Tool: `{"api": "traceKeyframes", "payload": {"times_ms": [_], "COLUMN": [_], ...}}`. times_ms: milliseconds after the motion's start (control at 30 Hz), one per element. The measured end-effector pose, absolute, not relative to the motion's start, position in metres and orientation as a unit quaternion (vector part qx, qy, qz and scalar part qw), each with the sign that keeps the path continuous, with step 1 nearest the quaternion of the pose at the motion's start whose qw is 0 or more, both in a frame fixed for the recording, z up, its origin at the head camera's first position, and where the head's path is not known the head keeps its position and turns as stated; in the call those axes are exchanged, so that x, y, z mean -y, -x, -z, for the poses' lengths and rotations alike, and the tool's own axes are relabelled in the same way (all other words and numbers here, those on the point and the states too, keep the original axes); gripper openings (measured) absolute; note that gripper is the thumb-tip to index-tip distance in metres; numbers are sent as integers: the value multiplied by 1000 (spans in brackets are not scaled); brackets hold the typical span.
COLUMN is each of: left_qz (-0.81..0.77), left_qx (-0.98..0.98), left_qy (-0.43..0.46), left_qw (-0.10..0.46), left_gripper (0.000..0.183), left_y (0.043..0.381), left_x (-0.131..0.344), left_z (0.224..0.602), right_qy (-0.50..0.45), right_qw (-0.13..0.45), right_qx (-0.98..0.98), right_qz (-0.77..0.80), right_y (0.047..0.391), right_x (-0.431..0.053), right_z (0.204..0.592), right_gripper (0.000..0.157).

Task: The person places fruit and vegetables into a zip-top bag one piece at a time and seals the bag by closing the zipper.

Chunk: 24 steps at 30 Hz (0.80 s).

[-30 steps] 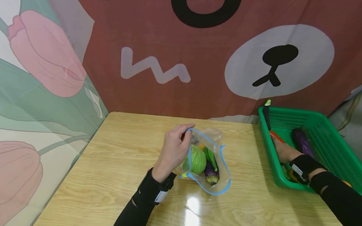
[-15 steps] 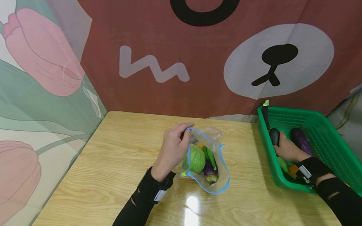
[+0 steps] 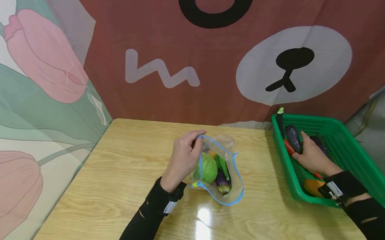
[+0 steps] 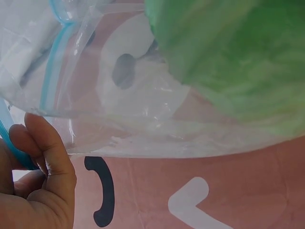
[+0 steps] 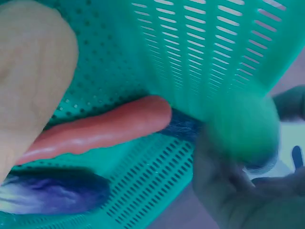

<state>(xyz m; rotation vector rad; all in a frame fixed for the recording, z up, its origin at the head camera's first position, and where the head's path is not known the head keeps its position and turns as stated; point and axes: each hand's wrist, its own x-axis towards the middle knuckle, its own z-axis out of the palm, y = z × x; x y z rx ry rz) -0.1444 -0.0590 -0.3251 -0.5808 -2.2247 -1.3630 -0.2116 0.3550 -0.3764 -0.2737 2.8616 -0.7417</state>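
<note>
In the head view my left hand (image 3: 186, 148) pinches the blue-edged rim of a clear zip bag (image 3: 236, 188), holding its mouth wide. Inside the bag lie a green cabbage (image 3: 208, 168), a green pepper (image 3: 222, 166), a purple eggplant (image 3: 223, 184) and something orange further back. The left wrist view shows curled fingers (image 4: 47, 148) at the bag's edge. Over the green basket (image 3: 288, 178), my right hand (image 3: 315, 155) grips a dark eggplant (image 3: 294, 138). Its blurred green end (image 5: 245, 126) faces the right wrist camera.
A red chili (image 5: 105, 126), a purple eggplant (image 5: 52, 193) and an orange-tan oblong piece (image 3: 313, 187) lie in the basket. A slim dark vegetable (image 3: 279, 123) with a green tip leans over its back left corner. A printed cloth (image 3: 154, 104) hangs behind the table.
My right hand, at first low in the basket, has taken hold of the dark eggplant and raised it, uncovering the red chili. The left hand has kept its grip on the bag.
</note>
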Motion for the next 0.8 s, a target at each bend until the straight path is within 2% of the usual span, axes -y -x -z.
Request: {"api": "traceKeyframes", "payload": {"times_ms": [200,367,600,733,800], "left_qz": [496,499,498,496,495], "left_qx": [808,808,808,810,811], "left_qy": [216,216,219,217,216], "left_qw": [233,227,225,225,226], "left_gripper": [27,27,28,29,29], "left_y": [144,143,144,144,144], "left_x": [57,57,56,55,54], "left_z": [327,328,327,325,325], "right_qy": [116,145,261,321,341], "right_qw": [12,-44,-160,-188,-193], "right_qx": [-967,-966,-937,-911,-901], "right_qz": [226,209,171,180,188], "right_y": [195,171,128,106,97], "right_x": [-346,-337,-292,-264,-255], "right_z": [369,351,318,306,302], "right_gripper": [62,61,58,44,45]}}
